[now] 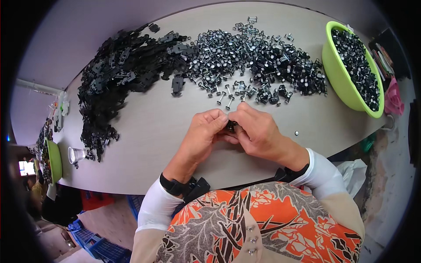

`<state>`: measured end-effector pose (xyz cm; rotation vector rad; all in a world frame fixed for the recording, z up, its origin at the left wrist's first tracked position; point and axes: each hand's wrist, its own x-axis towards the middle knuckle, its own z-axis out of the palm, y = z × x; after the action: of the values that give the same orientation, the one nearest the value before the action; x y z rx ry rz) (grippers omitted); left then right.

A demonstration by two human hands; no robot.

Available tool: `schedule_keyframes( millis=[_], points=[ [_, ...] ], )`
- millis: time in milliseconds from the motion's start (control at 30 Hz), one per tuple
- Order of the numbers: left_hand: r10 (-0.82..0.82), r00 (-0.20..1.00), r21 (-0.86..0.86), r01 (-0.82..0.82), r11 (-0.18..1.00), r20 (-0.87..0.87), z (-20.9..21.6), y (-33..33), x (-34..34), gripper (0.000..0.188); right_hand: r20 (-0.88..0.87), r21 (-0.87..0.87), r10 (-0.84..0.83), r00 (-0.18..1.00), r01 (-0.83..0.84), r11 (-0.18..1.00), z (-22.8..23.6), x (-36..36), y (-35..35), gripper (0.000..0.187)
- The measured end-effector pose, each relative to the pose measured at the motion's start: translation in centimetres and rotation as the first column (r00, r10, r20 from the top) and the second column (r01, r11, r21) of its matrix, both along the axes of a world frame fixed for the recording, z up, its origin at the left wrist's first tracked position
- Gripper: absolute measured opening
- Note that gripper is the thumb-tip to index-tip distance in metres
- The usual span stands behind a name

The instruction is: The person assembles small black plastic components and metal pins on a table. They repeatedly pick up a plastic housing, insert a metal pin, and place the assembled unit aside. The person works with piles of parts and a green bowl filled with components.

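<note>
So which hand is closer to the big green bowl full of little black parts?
Right. The right hand is on the side toward the green bowl, though well apart from it; the left hand is beyond it, farther away.

- The small black part (231, 126) is pinched between the left hand (202, 136) and the right hand (258, 133); fingers cover most of it, so its shape cannot be told.
- Fingertips of both hands curl over that part and hide each other where they meet.
- Beyond the hands, the pile of wheel-and-axle pieces (258, 57) is too small and tangled to tell single pieces apart.
- Left of that pile, the heap of flat black plastic parts (118, 74) blurs into one mass.
- Right of the pile, the green bowl (335, 70) hides its lower contents behind its wall.
- Far left of the hands, a second green bowl (55, 160) is bent and squeezed by the picture's rim.
</note>
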<state>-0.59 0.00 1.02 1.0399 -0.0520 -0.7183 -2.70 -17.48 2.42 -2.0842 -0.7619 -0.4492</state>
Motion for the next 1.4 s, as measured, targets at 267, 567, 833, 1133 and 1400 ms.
schedule_keyframes(
  millis=[267,567,833,1133,1400],
  points=[
    [-0.004,0.994,0.162,-0.014,0.987,0.108,1.2,0.4,-0.7,0.016,-0.076,0.2,0.171,0.982,-0.153,0.968,-0.4,-0.1,0.6,0.042],
    [0.223,0.939,0.479,-0.327,0.815,0.262,3.0,10.1,-1.9,0.021,-0.24,-0.066,0.084,0.967,-0.102,0.993,0.1,2.0,-5.9,0.025],
    [-0.345,0.841,0.899,-0.437,0.022,0.417,4.7,18.5,-5.0,0.031,-0.305,-0.398,-0.002,0.952,-0.125,0.909,-0.4,0.8,-4.1,0.011],
    [-0.529,0.413,0.67,-0.407,0.621,0.741,2.8,0.8,-2.2,0.025,-0.47,-0.257,-0.024,0.882,-0.111,0.96,0.5,1.2,-3.9,0.018],
    [-0.592,0.477,0.75,-0.272,0.604,0.65,0.4,-0.7,0.5,0.024,-0.464,-0.076,0.132,0.876,-0.188,0.979,-0.6,1.4,-4.7,0.024]
  ],
)
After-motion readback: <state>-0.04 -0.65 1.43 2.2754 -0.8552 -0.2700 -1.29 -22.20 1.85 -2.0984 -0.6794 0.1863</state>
